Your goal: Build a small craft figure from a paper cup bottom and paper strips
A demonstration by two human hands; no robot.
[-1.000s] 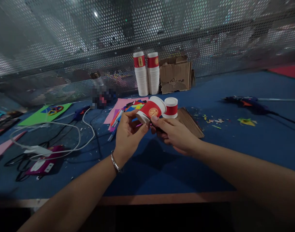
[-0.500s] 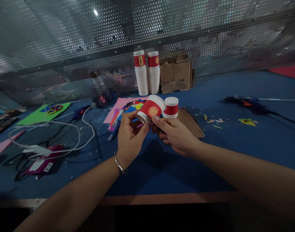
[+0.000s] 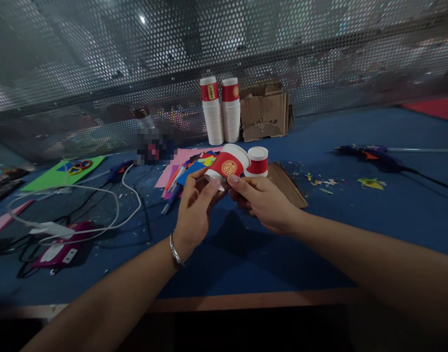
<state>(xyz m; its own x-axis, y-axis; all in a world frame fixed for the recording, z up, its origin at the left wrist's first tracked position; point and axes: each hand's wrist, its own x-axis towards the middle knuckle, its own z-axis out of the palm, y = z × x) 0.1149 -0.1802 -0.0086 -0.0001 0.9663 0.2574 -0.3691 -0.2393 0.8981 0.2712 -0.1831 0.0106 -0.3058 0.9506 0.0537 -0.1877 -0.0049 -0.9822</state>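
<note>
Tilted on its side above the table, a red and white paper cup (image 3: 229, 165) with a gold emblem is between my two hands. My left hand (image 3: 196, 208) grips it near the base, thumb on the front. At its lower right side, my right hand (image 3: 262, 198) pinches the cup with thumb and fingers; part of those fingers is hidden. Just behind stands a second paper cup (image 3: 257, 161), upside down on the table. A flat piece of cardboard (image 3: 287, 186) lies beside my right hand. Coloured paper pieces (image 3: 198, 172) and pens (image 3: 171, 199) lie behind my left hand.
Two tall stacks of cups (image 3: 213, 122) stand at the back beside a cardboard box (image 3: 264, 115). A glue gun (image 3: 372, 155) lies right, near paper scraps (image 3: 371, 183). Left are a purple power strip (image 3: 64, 247), a white cable (image 3: 117, 203) and green paper (image 3: 44, 177).
My left thumb has moved up and left on the cup, and the cup has turned slightly. My right hand keeps its hold. The whole view has shifted a little.
</note>
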